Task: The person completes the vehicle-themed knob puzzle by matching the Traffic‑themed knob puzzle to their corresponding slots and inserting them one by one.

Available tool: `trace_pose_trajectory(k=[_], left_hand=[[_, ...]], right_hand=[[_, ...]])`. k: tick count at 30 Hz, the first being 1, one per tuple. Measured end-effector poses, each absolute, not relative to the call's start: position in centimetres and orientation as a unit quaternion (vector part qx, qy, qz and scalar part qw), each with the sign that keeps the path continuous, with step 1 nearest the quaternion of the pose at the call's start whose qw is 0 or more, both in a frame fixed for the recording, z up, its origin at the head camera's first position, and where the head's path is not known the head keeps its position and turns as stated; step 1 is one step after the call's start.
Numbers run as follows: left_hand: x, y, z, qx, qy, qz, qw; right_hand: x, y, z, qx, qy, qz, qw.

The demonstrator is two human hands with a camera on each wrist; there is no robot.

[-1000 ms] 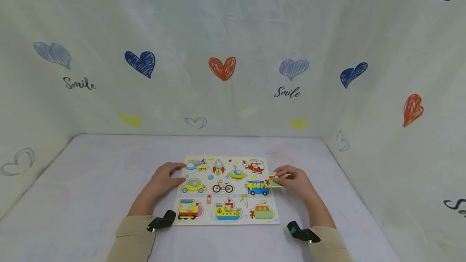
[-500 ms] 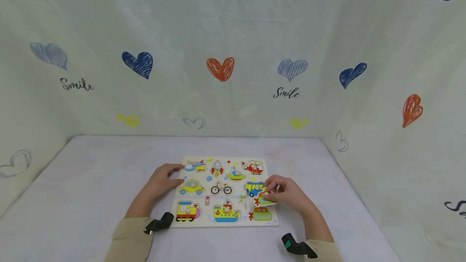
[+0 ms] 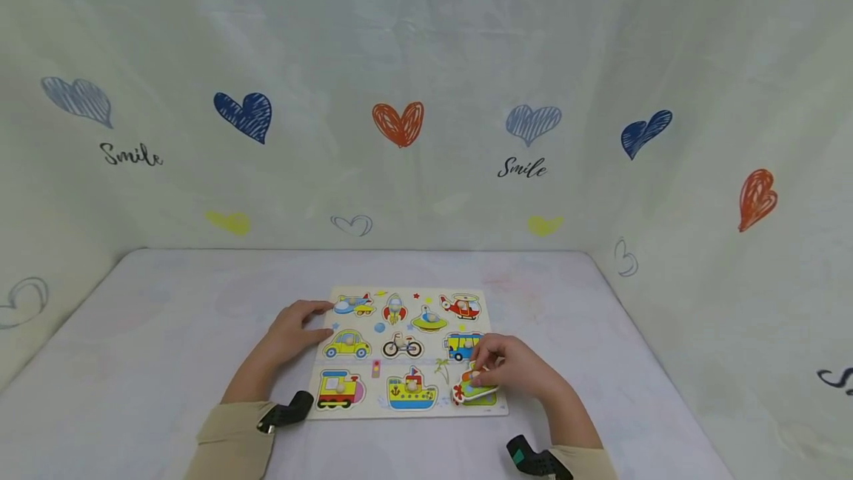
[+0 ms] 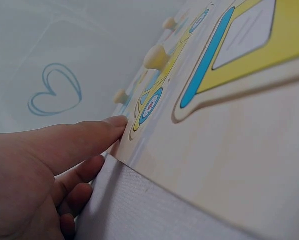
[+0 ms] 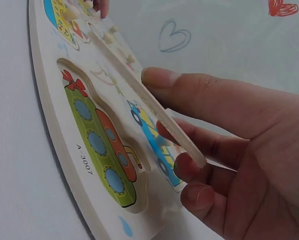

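Note:
A wooden peg puzzle board [image 3: 375, 397] with vehicle pictures lies flat on the table. My right hand [image 3: 516, 367] pinches a submarine puzzle piece [image 3: 477, 392] above the board's lower right corner. In the right wrist view the piece [image 5: 154, 110] appears edge-on, tilted and apart from the submarine-shaped recess [image 5: 97, 142] under it; its knob is hidden. At the board's left edge, my left hand [image 3: 292, 332] touches with index finger and thumb. From the left wrist, the thumb [image 4: 84, 140] rests on that edge beside the car piece [image 4: 149, 105].
Other knobbed pieces sit in the board, among them a train [image 3: 340, 390], a ship [image 3: 412, 393], a bicycle [image 3: 402, 347] and a bus [image 3: 460, 347]. A white cloth covers the table [image 3: 200, 287]. Behind hangs a heart-patterned curtain [image 3: 440, 43].
My right hand has carried the submarine piece from the board's right edge beside the bus down and left over the submarine recess. The left hand stays at the left edge.

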State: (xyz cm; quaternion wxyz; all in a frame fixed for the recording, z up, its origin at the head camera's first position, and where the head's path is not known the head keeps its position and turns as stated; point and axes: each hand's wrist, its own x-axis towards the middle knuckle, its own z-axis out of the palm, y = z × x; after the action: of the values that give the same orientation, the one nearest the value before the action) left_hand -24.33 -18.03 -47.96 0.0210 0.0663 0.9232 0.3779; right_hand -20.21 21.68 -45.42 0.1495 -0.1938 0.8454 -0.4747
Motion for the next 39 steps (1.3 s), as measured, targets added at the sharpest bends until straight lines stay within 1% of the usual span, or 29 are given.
trace_pose_trajectory(k=[14, 39], left_hand=[[-24.52, -18.11, -47.92, 0.072, 0.923, 0.378, 0.021], [-24.35, -17.99, -47.88, 0.065, 0.921, 0.382, 0.023]], right_hand=[[-20.20, 21.36, -46.00, -0.186, 0.865, -0.436, 0.165], [-20.29, 21.68, -46.30, -0.198, 0.866, -0.424, 0.178]])
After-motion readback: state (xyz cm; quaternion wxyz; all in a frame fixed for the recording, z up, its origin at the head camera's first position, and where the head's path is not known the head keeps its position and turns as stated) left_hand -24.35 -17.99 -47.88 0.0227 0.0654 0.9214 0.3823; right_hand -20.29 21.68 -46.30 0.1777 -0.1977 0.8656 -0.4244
